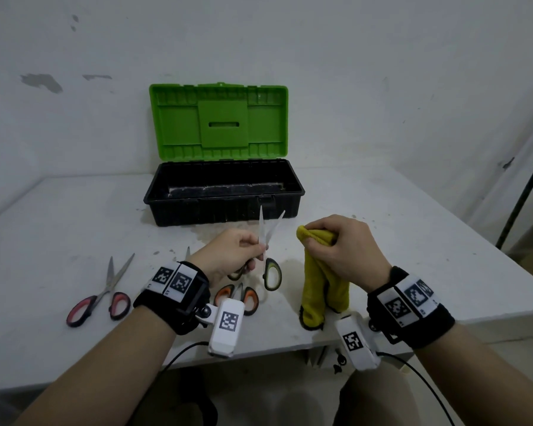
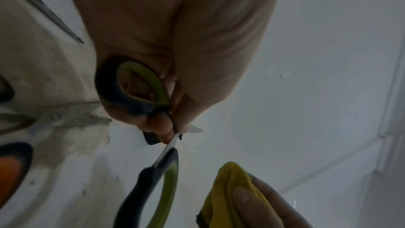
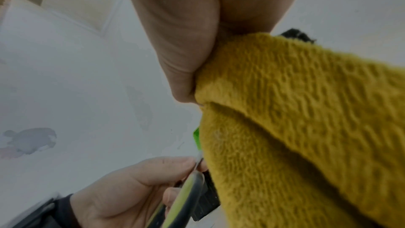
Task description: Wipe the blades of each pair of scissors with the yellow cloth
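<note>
My left hand (image 1: pixel 237 250) holds the green-handled scissors (image 1: pixel 266 241) above the table, pinching them near the pivot with one handle loop in the fingers (image 2: pixel 153 122). Their blades are spread and point away toward the toolbox. The other loop (image 2: pixel 166 188) hangs free. My right hand (image 1: pixel 339 244) grips the yellow cloth (image 1: pixel 320 290), which is bunched at the top and hangs down to the table, just right of the blades and apart from them. In the right wrist view the cloth (image 3: pixel 295 119) fills the right side beside the scissors handle (image 3: pixel 186 195).
Pink-handled scissors (image 1: pixel 105 290) lie open at the left of the white table (image 1: pixel 59 216). Orange-handled scissors (image 1: pixel 237 296) lie under my left wrist. A black toolbox (image 1: pixel 225 195) with an upright green lid (image 1: pixel 219 121) stands behind the hands. The table's front edge is near my wrists.
</note>
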Available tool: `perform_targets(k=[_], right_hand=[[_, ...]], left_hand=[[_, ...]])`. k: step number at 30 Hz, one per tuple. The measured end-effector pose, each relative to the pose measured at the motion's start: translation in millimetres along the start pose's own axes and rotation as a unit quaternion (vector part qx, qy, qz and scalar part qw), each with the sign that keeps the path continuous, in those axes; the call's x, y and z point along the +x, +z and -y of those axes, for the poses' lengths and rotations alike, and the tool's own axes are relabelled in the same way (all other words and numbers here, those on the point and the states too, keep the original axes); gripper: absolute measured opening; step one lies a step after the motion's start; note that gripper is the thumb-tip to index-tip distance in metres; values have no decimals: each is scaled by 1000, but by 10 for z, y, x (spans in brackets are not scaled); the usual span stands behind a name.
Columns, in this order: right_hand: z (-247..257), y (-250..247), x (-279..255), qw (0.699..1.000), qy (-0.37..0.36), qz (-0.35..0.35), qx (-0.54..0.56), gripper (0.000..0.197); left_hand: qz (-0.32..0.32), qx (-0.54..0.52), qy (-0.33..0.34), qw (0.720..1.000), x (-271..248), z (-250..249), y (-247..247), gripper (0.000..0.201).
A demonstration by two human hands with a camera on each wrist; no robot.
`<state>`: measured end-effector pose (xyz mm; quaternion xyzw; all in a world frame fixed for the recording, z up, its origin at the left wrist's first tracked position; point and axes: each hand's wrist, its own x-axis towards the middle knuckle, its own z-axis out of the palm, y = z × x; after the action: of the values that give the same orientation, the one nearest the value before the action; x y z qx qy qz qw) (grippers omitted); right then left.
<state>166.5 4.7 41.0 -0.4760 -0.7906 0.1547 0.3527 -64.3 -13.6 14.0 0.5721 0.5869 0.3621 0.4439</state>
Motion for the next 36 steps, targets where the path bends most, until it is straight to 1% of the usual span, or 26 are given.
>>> perform_targets(k=[3, 5, 7, 10, 12, 14, 17, 23, 26, 29, 31, 34, 36], right_hand=[[-5, 4, -12, 1000, 10, 12, 22, 20], [9, 26, -25, 999, 5, 12, 36, 14], [33, 59, -43, 999, -17, 15, 35, 10], [36, 121, -66, 997, -73, 16, 5, 9], [32, 171, -85, 995, -94, 15, -3, 10], [45, 224, -109, 994, -109, 14, -10, 11], [81, 304, -150, 991, -131, 2, -23, 13], [91, 381, -183, 989, -138, 0, -50, 18], [97, 395, -160, 989, -135, 0, -65, 17], [99, 364, -106, 990, -121, -17, -69, 16], [66, 289, -24, 993, -86, -44, -71, 17], [-42, 119, 104, 995, -12, -84, -60, 18], [-57, 41, 104, 993, -7, -107, -48, 16]], left_hand=[[12, -15, -5, 1000, -17, 7, -1, 9], [15, -17, -1, 1000, -33, -2, -3, 11], [15, -6, 12, 1000, -43, -10, 2, 12], [16, 14, 39, 999, -51, -19, 15, 12], [10, 19, 54, 998, -56, -20, 38, 10], [3, 12, 62, 998, -64, -27, 79, 8], [-3, -10, 65, 998, -64, -37, 141, 11], [-15, -12, 89, 996, -72, -42, 198, 18], [-17, -8, 90, 996, -74, -40, 198, 18], [-15, -15, 81, 997, -61, -31, 161, 14], [-12, -15, 72, 997, -61, -15, 127, 10], [-7, -11, 57, 998, -78, 15, 103, 9], [-10, -20, 43, 999, -84, 22, 101, 9]])
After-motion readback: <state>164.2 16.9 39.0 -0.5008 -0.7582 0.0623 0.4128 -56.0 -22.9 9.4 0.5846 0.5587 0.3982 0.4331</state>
